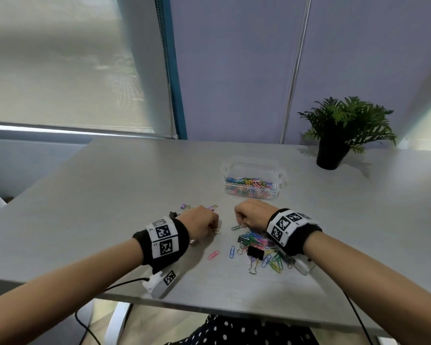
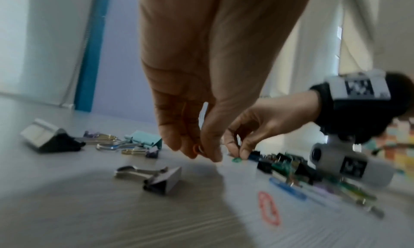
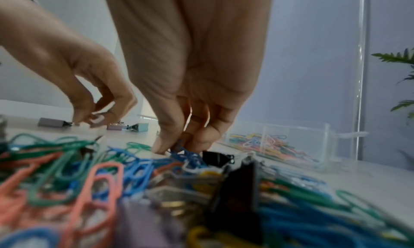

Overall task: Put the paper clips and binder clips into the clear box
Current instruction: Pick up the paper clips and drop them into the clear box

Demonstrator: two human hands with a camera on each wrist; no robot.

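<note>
The clear box stands open past my hands and holds several coloured paper clips; in the right wrist view the box lies to the right. A pile of paper clips and binder clips lies under my right wrist. My right hand pinches paper clips at the pile's far edge: blue ones at the right hand, and a green clip pokes out. My left hand pinches a small white paper clip just above the table.
Loose binder clips lie round my left hand: a silver one, a teal one, small purple ones. A pink paper clip lies alone. A potted plant stands at the back right. The table's front edge is near.
</note>
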